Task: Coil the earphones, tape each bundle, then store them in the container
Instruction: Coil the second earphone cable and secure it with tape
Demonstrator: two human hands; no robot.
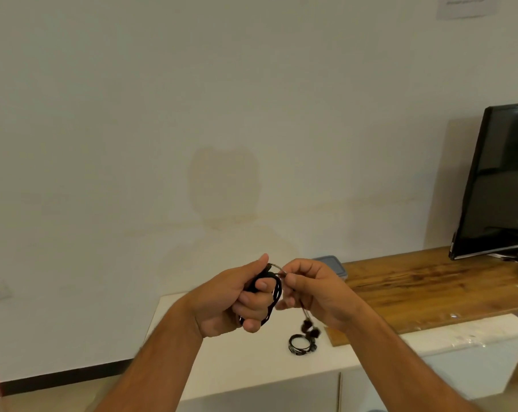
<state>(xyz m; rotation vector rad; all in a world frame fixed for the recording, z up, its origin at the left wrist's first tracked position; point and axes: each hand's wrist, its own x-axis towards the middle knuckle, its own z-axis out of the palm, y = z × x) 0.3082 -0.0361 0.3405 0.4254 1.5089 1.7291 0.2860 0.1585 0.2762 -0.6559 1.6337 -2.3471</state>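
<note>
At frame centre, the left hand (239,301) grips the coil (277,292); the right hand (314,295) pinches the free cable (277,267). Wind the tail evenly under light tension (earbuds dangle below). Another bundle (300,344) lies on the white cabinet (222,367). The container (335,264) rests behind, a monitor (501,179) at right.

The left hand (237,298) grips a dark coil of earphone cable (274,295), fingers curled round the loops; the right hand (314,292) pinches the loose end just beside it, and the earbuds (310,328) dangle below; both hands are raised above a white counter (222,367); a second coiled bundle (300,344) lies on the counter; a lidded container (336,266) sits behind the hands on a wooden top (415,286); a dark monitor (501,179) stands at the right.
</note>
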